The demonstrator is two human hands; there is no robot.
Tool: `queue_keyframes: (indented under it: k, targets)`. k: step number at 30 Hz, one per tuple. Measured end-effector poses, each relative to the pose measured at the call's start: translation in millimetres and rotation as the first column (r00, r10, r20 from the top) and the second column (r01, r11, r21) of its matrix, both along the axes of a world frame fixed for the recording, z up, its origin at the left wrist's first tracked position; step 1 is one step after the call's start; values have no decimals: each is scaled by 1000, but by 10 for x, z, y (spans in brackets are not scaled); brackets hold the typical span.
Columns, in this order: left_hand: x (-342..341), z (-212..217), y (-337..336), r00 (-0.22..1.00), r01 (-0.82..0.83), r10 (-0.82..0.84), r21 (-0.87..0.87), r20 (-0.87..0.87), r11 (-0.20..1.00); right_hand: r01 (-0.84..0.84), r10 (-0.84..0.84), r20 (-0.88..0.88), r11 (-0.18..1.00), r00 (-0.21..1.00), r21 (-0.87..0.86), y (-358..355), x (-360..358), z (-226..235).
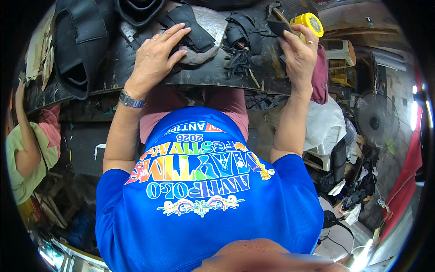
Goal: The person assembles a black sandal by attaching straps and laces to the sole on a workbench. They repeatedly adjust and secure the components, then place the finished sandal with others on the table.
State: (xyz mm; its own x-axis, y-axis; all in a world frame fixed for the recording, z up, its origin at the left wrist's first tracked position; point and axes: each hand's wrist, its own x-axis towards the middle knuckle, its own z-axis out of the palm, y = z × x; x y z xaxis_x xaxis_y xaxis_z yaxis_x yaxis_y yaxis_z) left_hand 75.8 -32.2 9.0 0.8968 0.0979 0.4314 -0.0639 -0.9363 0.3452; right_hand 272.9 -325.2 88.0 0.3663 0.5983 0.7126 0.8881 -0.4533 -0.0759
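Observation:
My left hand (156,56) lies with fingers outstretched on a small stack of flat black leather-like pieces (195,29). These pieces rest on a grey stone slab (215,20) at the table's near side. On the right, my right hand (300,56) is raised with its fingers curled, pinching a small black piece (277,28) at the fingertips. Just beyond it are a wooden-handled tool (283,16), partly hidden, and a round yellow container (308,23). Between my hands lies a heap of black strips and scraps (244,38).
Black shoe-like pieces (74,45) stand at the left of the dark table (181,78). A maroon cloth item (320,75) hangs by the right edge. A fan (376,120) and a white plastic chair (328,140) stand to the right. Another person's arm (27,136) shows at far left.

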Motion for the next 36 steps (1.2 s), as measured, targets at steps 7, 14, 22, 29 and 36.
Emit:
queue_keyframes:
  k: [7, 14, 22, 29, 36]
  targets:
    - [-20, 29, -40, 999, -28, 27, -30, -40, 999, -188, 501, -774, 865, 388, 466, 754, -587, -200]
    - [-33, -5, -14, 1000, -24, 23, -48, -21, 999, -89, 418, -818, 904, 396, 419, 1604, -415, -713]
    - [-43, -58, -25, 1000, -20, 21, -49, 15, 999, -66, 328, -875, 943, 355, 326, 1526, -325, -739]
    - [-50, -44, -35, 999, -20, 23, -60, 39, 998, -123, 388, -896, 921, 214, 369, 1409, -322, -672]
    - [-53, -23, -40, 1000, -23, 23, -63, 13, 998, -76, 490, -852, 871, 184, 485, 1351, -428, -641]
